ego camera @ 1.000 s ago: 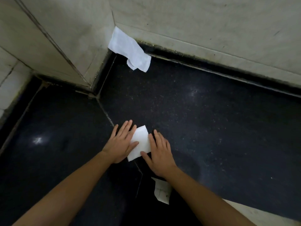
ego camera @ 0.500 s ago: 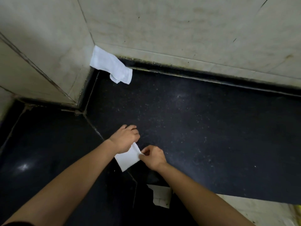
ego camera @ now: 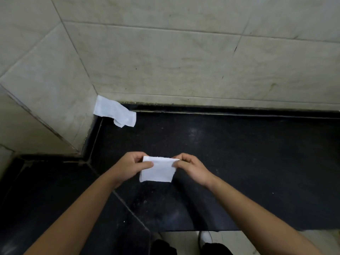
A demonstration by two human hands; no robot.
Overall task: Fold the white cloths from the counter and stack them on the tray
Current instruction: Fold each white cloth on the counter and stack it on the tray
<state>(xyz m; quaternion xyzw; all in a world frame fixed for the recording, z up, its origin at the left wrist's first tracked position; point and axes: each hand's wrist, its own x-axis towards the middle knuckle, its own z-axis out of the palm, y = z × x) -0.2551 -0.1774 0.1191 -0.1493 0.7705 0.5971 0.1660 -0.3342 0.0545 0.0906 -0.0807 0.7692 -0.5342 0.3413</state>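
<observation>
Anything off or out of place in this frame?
One white cloth sits crumpled in the back corner of the counter, one end riding up the tiled wall. The folded cloth pinched by the left hand and right hand looks tidy. No tray in view.

The table (ego camera: 239,162) was a dark, speckled stone slab that ran along the tiled wall (ego camera: 184,61) and turned a corner, with a seam (ego camera: 128,210) crossing it diagonally. One crumpled white cloth (ego camera: 116,112) lay in its back corner, partly propped against the wall.
</observation>
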